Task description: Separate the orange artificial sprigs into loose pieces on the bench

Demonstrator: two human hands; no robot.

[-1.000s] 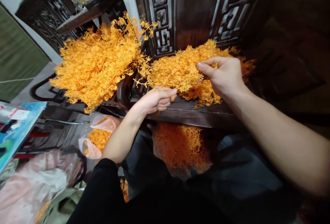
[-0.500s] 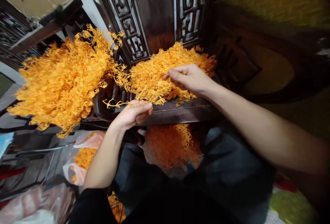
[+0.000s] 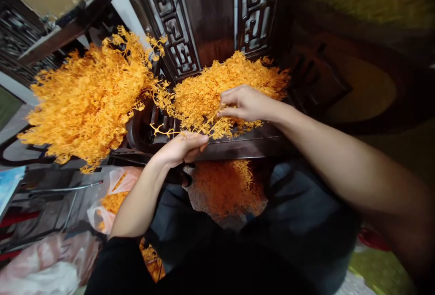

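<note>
My left hand (image 3: 183, 148) is closed, thumb against forefinger, on a thin orange plastic-looking sprig (image 3: 165, 131) with branching tips. Its stem sticks out to the left, and its branched end spreads to the right of my thumb. My right hand (image 3: 248, 103) bends its fingers around the upper twigs of that end, thumb tip touching them; the exact contact is partly hidden. Just behind both hands, a heap of the same orange sprigs (image 3: 204, 89) lies on a dark wooden seat (image 3: 238, 149).
A larger orange bundle (image 3: 84, 104) rests at the left over the chair's curved arm. Carved chair back panels (image 3: 210, 23) rise behind the heap. Below the seat edge is a clear bag (image 3: 224, 191) of orange pieces. Plastic bags (image 3: 44, 258) lie at lower left.
The sprig's branched end has shifted right and spread out beyond my left thumb. My right thumb has dropped toward it, away from the forefinger. The view has shifted slightly.
</note>
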